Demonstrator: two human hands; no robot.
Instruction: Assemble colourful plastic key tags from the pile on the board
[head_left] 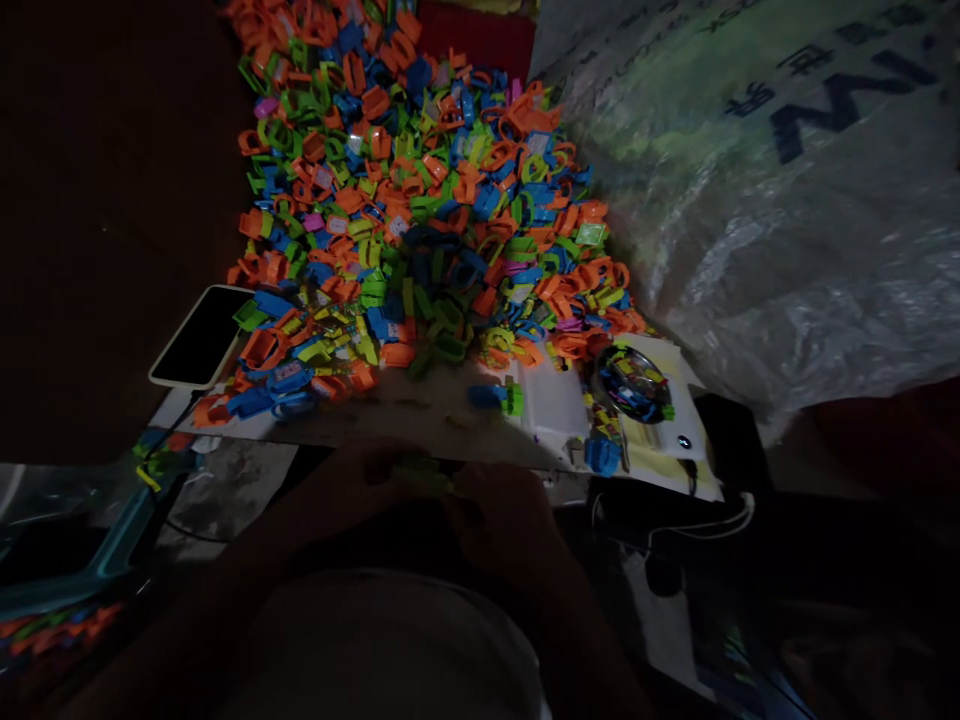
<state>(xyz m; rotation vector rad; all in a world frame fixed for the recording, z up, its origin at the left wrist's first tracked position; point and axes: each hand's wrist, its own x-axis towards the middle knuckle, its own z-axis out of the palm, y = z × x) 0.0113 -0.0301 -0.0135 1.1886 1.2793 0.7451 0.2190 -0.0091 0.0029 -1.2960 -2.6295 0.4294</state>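
In deep shadow at the table's front edge, my left hand and my right hand are close together. Both are closed on a dim green plastic piece between them; its exact shape is too dark to make out. Just beyond my right hand lies a blue and green plastic piece. Past the hands rises a large pile of small plastic pieces in orange, green, blue and yellow. Many are loop-shaped, like toy watches, and some carry stickers.
A phone lies left of the pile. At right, a round bowl of small parts sits on a white device with a cable. A blue piece lies near the front edge. Large plastic sheeting bounds the right side.
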